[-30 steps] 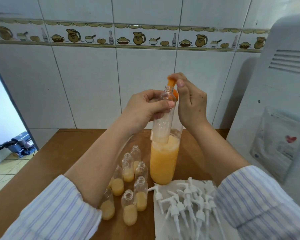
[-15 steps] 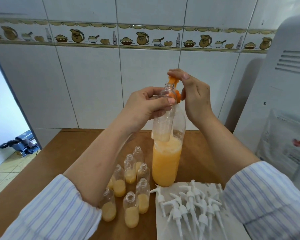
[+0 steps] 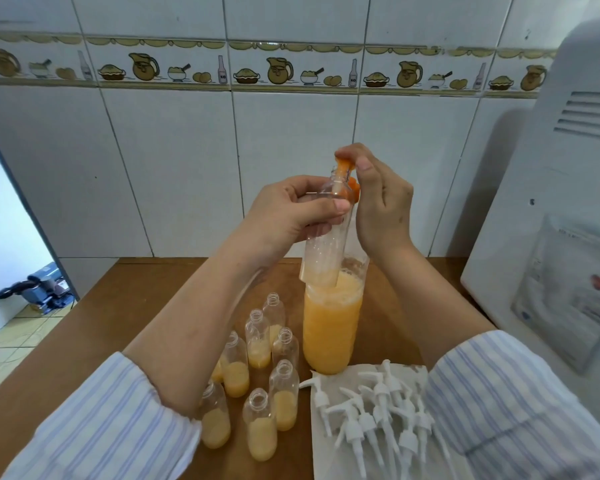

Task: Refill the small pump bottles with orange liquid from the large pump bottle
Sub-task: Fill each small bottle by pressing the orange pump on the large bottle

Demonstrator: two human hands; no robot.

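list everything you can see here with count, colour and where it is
large pump bottle: 1, clear, orange liquid, table centre
orange pump: 1, atop large bottle
small bottle: 1, clear, held at pump spout
small bottles: about 8, clear, part-filled, front left
white pumps: a pile, on paper, front right
table: 1, brown wood
white appliance: 1, right
left hand: grips small bottle
right hand: presses orange pump

Large bottle (image 3: 331, 327) upright, small bottle (image 3: 323, 251) raised (clear)
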